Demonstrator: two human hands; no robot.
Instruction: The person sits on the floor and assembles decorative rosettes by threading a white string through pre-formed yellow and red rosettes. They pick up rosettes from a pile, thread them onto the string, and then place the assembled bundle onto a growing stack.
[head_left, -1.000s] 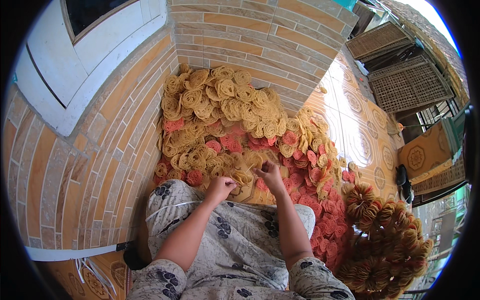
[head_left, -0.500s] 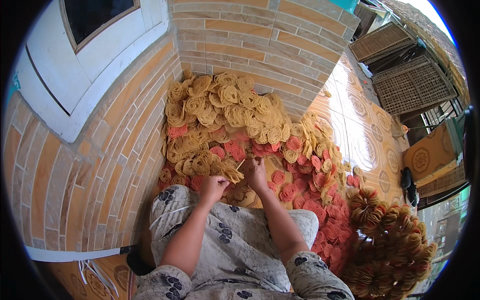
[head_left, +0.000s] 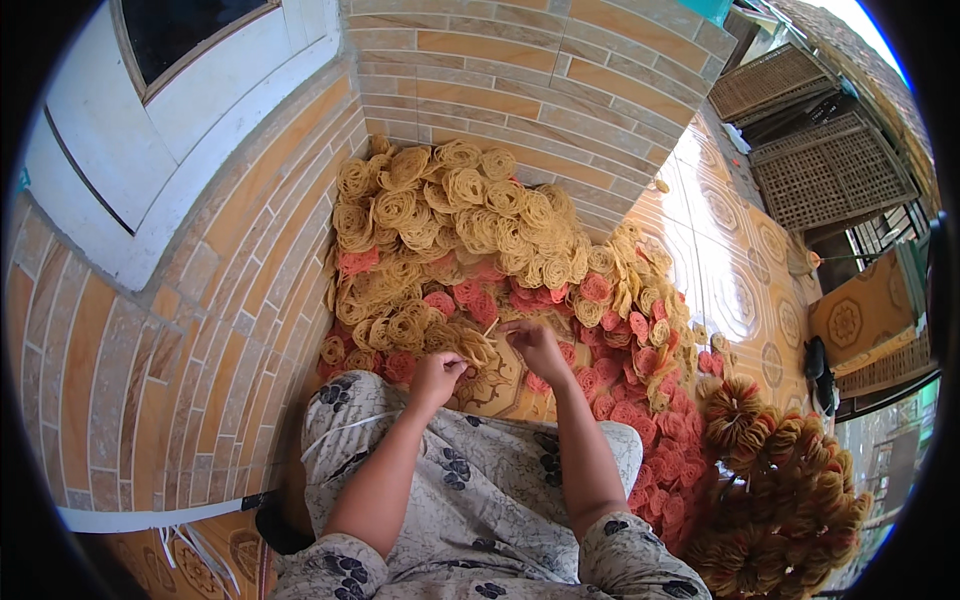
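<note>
My left hand [head_left: 437, 380] grips a small stack of tan lacy swirled discs [head_left: 474, 347], like dried noodle rounds, just above my lap. A thin pale stick [head_left: 491, 327] pokes up out of this stack. Close to the stick's upper end is my right hand [head_left: 538, 350], its fingertips drawn together; what they pinch, if anything, is too small to make out. Behind both hands rises a heap of loose tan discs [head_left: 465, 190], with red discs [head_left: 470, 293] mixed in.
More red discs [head_left: 665, 450] spread beside my right knee. Bundled, densely packed discs [head_left: 790, 490] stand at the lower right. A tiled wall [head_left: 230, 300] closes off the left, another wall [head_left: 530, 90] the back. Woven racks [head_left: 830, 170] lean at the far right, over patterned floor tiles [head_left: 730, 270].
My right hand has shifted to the right and slightly down, away from the stack. My left hand stays nearly in place with its discs. The view has moved slightly.
</note>
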